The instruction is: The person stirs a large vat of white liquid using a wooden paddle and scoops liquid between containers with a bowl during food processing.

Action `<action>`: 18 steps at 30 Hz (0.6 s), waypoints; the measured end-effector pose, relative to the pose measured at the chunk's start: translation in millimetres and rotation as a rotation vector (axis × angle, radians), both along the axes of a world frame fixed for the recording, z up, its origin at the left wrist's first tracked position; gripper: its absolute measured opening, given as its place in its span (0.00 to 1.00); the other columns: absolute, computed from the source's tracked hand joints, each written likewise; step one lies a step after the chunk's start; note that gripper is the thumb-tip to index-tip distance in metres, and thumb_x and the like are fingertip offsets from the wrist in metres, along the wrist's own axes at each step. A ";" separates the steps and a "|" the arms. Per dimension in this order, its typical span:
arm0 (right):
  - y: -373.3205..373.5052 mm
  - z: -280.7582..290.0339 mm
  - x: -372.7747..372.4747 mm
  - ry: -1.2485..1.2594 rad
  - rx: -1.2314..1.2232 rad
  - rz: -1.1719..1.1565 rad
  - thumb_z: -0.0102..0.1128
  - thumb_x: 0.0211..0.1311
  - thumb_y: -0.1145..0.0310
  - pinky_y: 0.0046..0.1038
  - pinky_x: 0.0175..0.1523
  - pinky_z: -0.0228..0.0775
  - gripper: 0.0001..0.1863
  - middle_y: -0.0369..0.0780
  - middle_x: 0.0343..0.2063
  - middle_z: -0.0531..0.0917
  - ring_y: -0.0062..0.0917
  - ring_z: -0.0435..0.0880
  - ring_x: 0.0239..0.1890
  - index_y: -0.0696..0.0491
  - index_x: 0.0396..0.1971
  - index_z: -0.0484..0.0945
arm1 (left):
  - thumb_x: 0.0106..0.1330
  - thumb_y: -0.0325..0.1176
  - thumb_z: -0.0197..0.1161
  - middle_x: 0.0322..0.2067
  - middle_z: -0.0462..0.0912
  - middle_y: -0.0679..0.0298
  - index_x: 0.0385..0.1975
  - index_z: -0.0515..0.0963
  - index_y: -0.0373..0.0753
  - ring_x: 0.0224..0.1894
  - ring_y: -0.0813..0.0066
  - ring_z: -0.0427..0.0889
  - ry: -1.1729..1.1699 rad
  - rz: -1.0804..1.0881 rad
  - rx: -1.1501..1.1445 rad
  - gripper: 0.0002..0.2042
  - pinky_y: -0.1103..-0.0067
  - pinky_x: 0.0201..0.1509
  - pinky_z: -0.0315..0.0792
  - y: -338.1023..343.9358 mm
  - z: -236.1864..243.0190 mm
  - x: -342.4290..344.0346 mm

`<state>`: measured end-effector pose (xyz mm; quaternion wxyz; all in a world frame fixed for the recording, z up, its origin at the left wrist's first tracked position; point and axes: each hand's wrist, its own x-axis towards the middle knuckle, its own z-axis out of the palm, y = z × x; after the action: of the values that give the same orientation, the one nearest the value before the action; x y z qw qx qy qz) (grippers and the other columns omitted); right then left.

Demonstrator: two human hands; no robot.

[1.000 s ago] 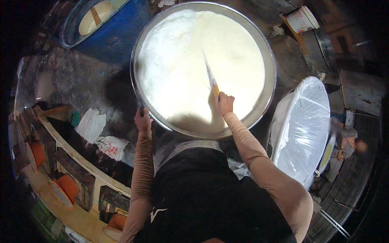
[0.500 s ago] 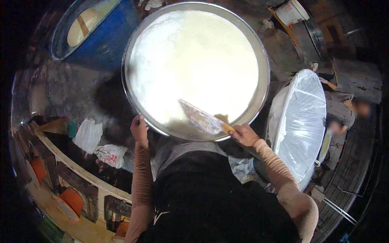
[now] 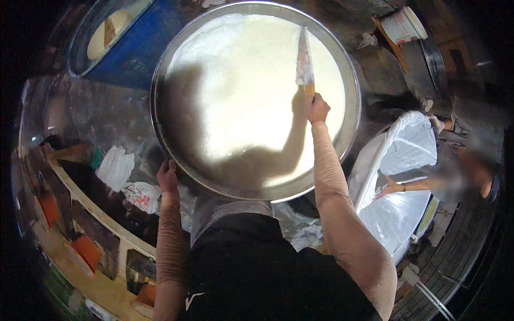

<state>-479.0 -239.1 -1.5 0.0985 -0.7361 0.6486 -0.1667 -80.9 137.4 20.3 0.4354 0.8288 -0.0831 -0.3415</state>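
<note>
In front of me is a large round metal pan [image 3: 159,140] holding a pale, creamy white mass [image 3: 257,59]. My right hand [image 3: 319,108] is closed round the wooden handle of a wide-bladed knife [image 3: 304,60], held over the pan's right half. Its long tapered blade is smeared white, with the tip toward the far rim. I cannot tell whether the blade touches the surface. At the near-left rim, my left hand [image 3: 167,176] has its fingers curled against the pan's edge. My arm's shadow falls across the white mass.
A tub lined with clear plastic [image 3: 399,144] stands at the right; another person's hand [image 3: 390,187] reaches over it. A blue barrel [image 3: 134,59] stands far left, a white bucket [image 3: 404,25] far right. White bags [image 3: 116,168] lie left, beside a wooden frame [image 3: 101,216].
My right hand has carried the knife from the near rim to the pan's far right, turning the blade away from me. Another person's arm has come in over the plastic-lined tub.
</note>
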 end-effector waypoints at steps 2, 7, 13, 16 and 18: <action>-4.8 -11.2 20.0 0.020 0.025 0.033 0.47 0.64 0.52 0.45 0.35 0.71 0.20 0.47 0.19 0.81 0.46 0.81 0.25 0.54 0.25 0.75 | 0.67 0.35 0.60 0.41 0.82 0.61 0.51 0.76 0.29 0.43 0.77 0.77 0.004 0.000 0.007 0.18 0.80 0.50 0.69 12.9 -13.1 9.5; 45.8 -14.6 48.6 0.096 0.093 0.175 0.46 0.64 0.52 0.41 0.39 0.68 0.20 0.46 0.18 0.80 0.43 0.81 0.23 0.54 0.25 0.75 | 0.66 0.37 0.61 0.39 0.82 0.62 0.51 0.76 0.30 0.41 0.79 0.77 0.039 0.085 -0.149 0.19 0.83 0.49 0.68 17.5 -31.4 7.0; 156.7 -22.6 38.7 0.238 -0.005 0.324 0.52 0.61 0.58 0.42 0.40 0.62 0.14 0.44 0.17 0.78 0.43 0.77 0.21 0.52 0.23 0.72 | 0.64 0.40 0.64 0.36 0.81 0.64 0.47 0.79 0.33 0.37 0.77 0.78 0.336 0.132 -0.148 0.18 0.77 0.36 0.77 1.9 -15.5 2.0; 209.7 0.4 32.4 0.185 0.074 0.415 0.53 0.60 0.61 0.43 0.41 0.59 0.11 0.43 0.17 0.78 0.44 0.77 0.22 0.52 0.23 0.72 | 0.63 0.40 0.64 0.34 0.80 0.66 0.48 0.79 0.37 0.33 0.76 0.78 0.302 0.186 -0.135 0.17 0.75 0.30 0.78 0.0 -23.6 -2.4; 240.4 11.4 22.4 0.331 0.075 0.468 0.53 0.61 0.62 0.42 0.42 0.59 0.10 0.42 0.17 0.79 0.42 0.78 0.23 0.51 0.23 0.72 | 0.63 0.39 0.64 0.33 0.79 0.66 0.48 0.79 0.37 0.32 0.75 0.78 0.297 0.209 -0.154 0.17 0.75 0.30 0.78 -2.1 -22.8 -8.2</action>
<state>-456.5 1.2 9.9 0.0541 -0.8788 0.4740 0.0072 -89.1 135.3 -2.5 0.5379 0.7377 0.0426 -0.4057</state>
